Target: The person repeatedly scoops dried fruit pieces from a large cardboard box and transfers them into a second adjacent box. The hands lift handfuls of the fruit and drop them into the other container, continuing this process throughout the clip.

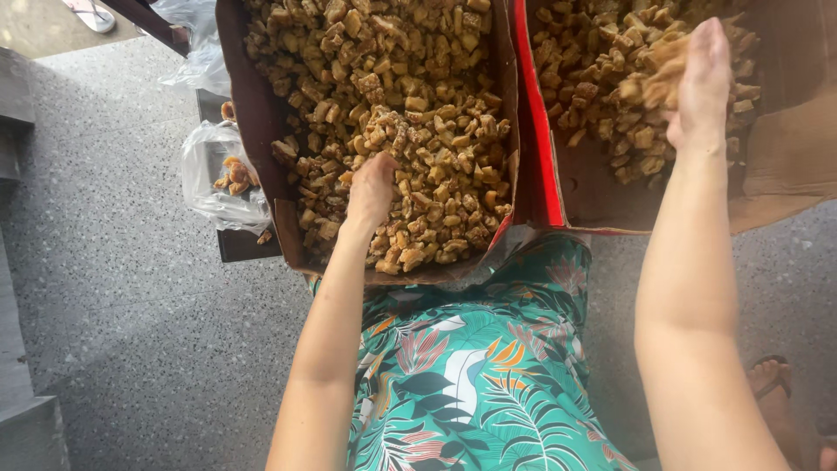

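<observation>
Now left hand (pixel 370 192) in chunks (pixel 410 96), right hand (pixel 702 87) scooping

— What lies left of the boxes?
— A clear plastic bag (pixel 218 174) with a few brown pieces, on a dark stool (pixel 248 244).
— And below?
— Speckled grey floor (pixel 148 331), a leaf-print dress (pixel 471 366).

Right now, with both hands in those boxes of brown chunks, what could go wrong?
The right hand carries a loose heap of chunks over the right box; some may drop on the floor. The left hand digs near the left box's low, sagging front edge, where pieces might spill onto the lap.
</observation>
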